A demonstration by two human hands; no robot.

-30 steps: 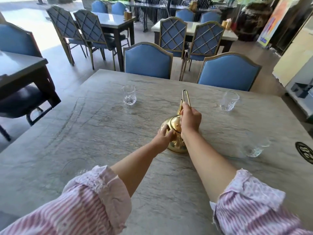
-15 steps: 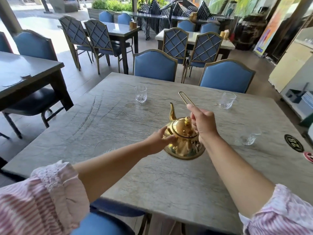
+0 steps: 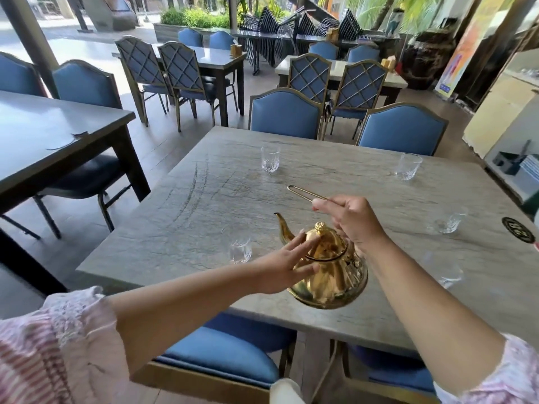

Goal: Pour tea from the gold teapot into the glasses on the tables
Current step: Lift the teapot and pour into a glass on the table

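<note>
The gold teapot (image 3: 329, 272) hangs above the near edge of the marble table (image 3: 204, 205), spout pointing left and away. My right hand (image 3: 350, 223) is closed around its thin wire handle. My left hand (image 3: 288, 266) lies flat against the pot's left side and lid, fingers spread. A clear glass (image 3: 240, 249) stands just left of the pot, below the spout. Other clear glasses stand at the far left (image 3: 270, 158), far right (image 3: 408, 166), right (image 3: 449, 224) and near right (image 3: 443, 269) of the table.
Blue padded chairs (image 3: 285, 115) ring the table, two tucked under the near edge (image 3: 221, 354). A dark table (image 3: 43, 135) stands to the left. More tables and chairs fill the back. A black round coaster (image 3: 519, 233) lies at the right edge.
The teapot has been lifted off the table and drawn toward the near edge. My view has pulled back and up, and the near-left glass has come into sight beside the pot.
</note>
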